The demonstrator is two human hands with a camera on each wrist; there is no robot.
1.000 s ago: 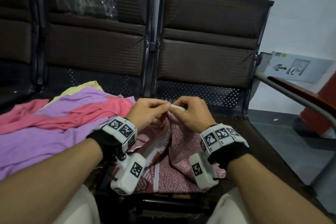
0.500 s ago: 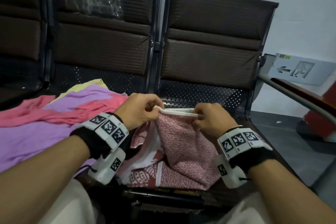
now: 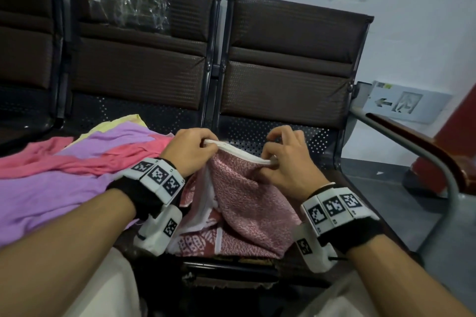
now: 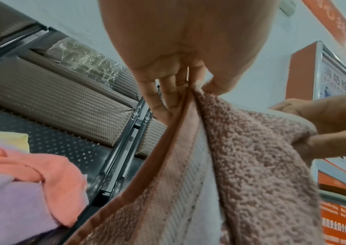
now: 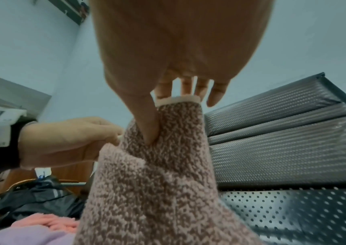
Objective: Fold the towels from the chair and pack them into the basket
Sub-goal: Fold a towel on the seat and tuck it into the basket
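A dark red speckled towel (image 3: 244,201) with a white hem hangs over the front of the right chair seat. My left hand (image 3: 192,149) pinches the left end of its top hem, and my right hand (image 3: 283,159) pinches the hem farther right. The hem is stretched between them. In the left wrist view my left hand (image 4: 188,86) grips the towel (image 4: 251,165) edge. In the right wrist view the thumb of my right hand (image 5: 168,106) presses into the towel (image 5: 163,182). Purple (image 3: 51,188), pink (image 3: 90,159) and yellow (image 3: 123,122) towels lie on the left seat. No basket is in view.
A row of dark brown chairs (image 3: 283,72) with perforated metal seats stands against a pale wall. A metal and wood armrest (image 3: 417,141) runs along the right. A grey sign (image 3: 407,103) leans on the wall. My legs in light trousers (image 3: 98,291) are at the bottom.
My hands have moved apart along the towel's white hem, spreading it out between them. The towel's top edge has risen a little.
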